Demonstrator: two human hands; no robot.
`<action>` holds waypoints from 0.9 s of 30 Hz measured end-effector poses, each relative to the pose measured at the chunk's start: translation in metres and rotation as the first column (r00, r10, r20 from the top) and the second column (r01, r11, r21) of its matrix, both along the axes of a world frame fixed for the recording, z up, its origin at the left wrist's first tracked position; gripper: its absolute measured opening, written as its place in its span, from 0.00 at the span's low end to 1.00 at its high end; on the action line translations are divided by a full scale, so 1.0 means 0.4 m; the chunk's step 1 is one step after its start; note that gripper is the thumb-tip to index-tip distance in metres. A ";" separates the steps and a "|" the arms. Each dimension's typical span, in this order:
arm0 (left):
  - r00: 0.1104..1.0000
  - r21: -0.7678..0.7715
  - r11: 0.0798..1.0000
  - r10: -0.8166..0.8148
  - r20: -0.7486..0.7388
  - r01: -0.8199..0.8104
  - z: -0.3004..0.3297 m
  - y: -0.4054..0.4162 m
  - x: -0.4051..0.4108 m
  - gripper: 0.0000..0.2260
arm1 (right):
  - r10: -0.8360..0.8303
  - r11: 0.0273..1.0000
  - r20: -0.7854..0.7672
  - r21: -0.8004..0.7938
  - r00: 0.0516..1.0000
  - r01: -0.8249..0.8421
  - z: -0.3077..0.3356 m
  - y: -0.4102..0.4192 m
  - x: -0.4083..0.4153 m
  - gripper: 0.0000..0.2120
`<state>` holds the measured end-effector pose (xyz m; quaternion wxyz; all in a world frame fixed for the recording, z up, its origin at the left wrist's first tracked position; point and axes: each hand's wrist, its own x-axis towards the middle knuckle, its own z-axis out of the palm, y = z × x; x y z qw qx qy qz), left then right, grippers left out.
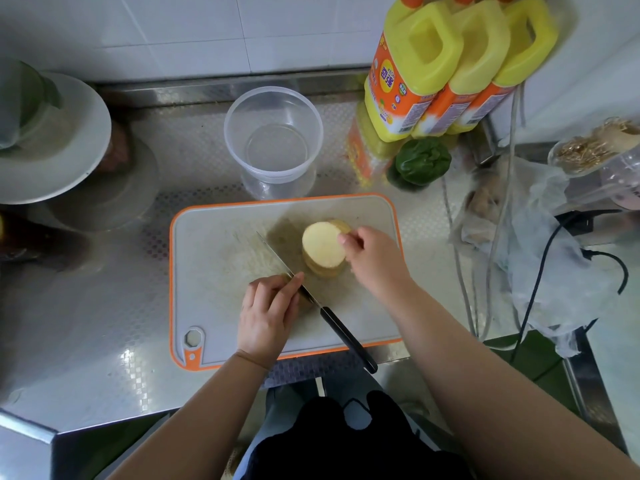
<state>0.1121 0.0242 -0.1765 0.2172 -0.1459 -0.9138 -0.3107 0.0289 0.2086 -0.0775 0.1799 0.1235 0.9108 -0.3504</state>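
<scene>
left arm: bare, comes in from the bottom-left, forearm angled up and to the right
left wrist: pretty much straight, thin brown band (250, 359) round it
left hand (268, 313): back facing up, fingers curled down over the blade of the knife (313, 299), forefinger tip lying along the spine
right arm: bare too, in from the bottom-right corner, reaching further out, angled up-left
right hand (375, 259): knuckles up, fingertips (343, 240) pinching the edge of the top potato slice (322, 245)
hands: apart, not touching, left one nearer the body
</scene>
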 end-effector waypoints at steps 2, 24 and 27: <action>1.000 -0.005 1.000 0.002 0.004 -0.002 -0.001 0.000 0.002 0.11 | -0.051 0.999 0.037 0.017 0.998 0.050 -0.016 0.020 -0.034 0.12; 0.997 0.061 0.998 0.029 0.065 -0.033 0.014 -0.003 0.010 0.05 | 0.362 0.895 0.241 0.181 0.900 -0.408 -0.015 -0.086 0.217 0.09; 0.997 0.073 0.997 0.025 0.069 -0.030 0.018 -0.013 0.014 0.07 | 0.370 0.873 0.133 0.289 0.919 -0.393 -0.039 -0.078 0.212 0.10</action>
